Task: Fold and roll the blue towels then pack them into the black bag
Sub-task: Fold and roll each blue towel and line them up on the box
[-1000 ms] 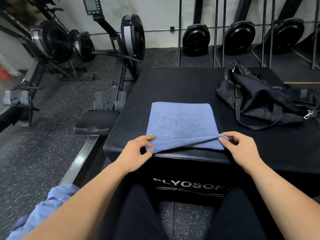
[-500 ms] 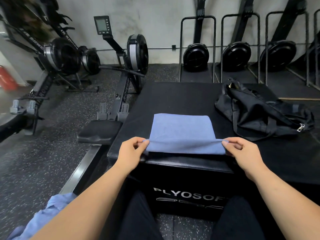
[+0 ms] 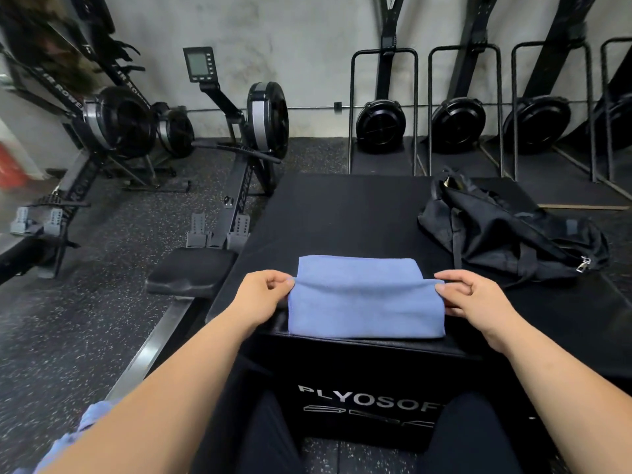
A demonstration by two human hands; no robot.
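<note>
1. Both hands carry the near edge of the blue towel (image 3: 366,309) farther toward 12 o'clock than a second ago.
2. Fingers of the left hand (image 3: 263,292) and right hand (image 3: 475,295) pinch the flap's 9 and 3 o'clock corners.
3. It lies on the plyo box (image 3: 342,217); the black bag (image 3: 506,237) sits at 2 o'clock, apart.
4. Folding is under way; next, the edges likely need laying flush before rolling.

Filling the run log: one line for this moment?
step: folding; left hand: pinches blue cloth towel; right hand: pinches it; black fabric bag: apart
</note>
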